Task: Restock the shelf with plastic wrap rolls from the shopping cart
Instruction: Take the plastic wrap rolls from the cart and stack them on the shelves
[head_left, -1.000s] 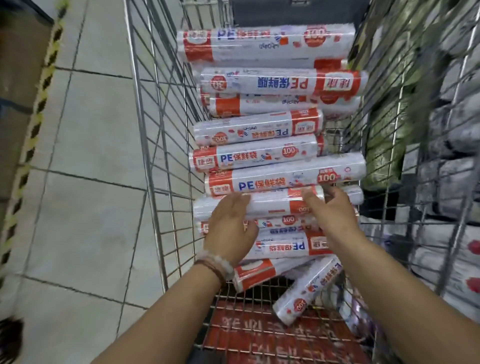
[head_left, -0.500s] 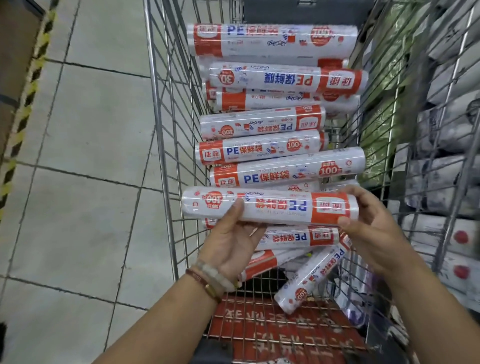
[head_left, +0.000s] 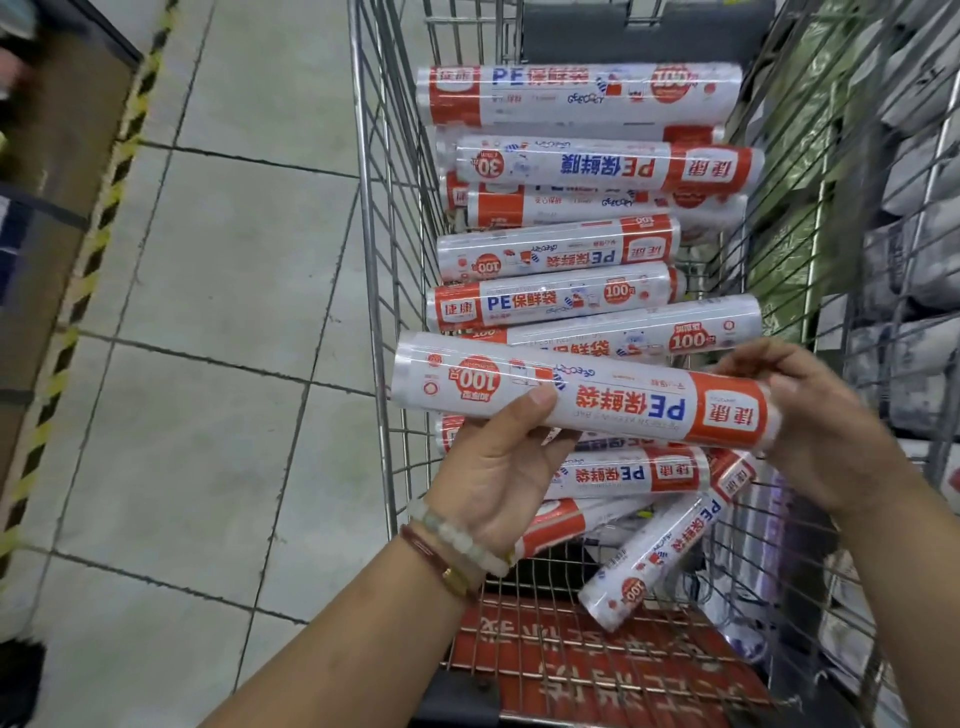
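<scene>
A white and orange plastic wrap roll lies level above the wire shopping cart, held at both ends. My left hand grips it from below near its left end, thumb on the front. My right hand curls round its right end. Several more plastic wrap rolls are stacked across the cart basket below and beyond the held one. One roll leans slanted at the near end of the cart.
Shelves with grey and white packaged goods and green packs stand right beside the cart. Pale tiled floor lies to the left, bordered by yellow-black hazard tape along a brown fixture.
Both hands have lifted one roll out of the stack and raised it toward me; one second ago they were only reaching onto the rolls in the cart.
</scene>
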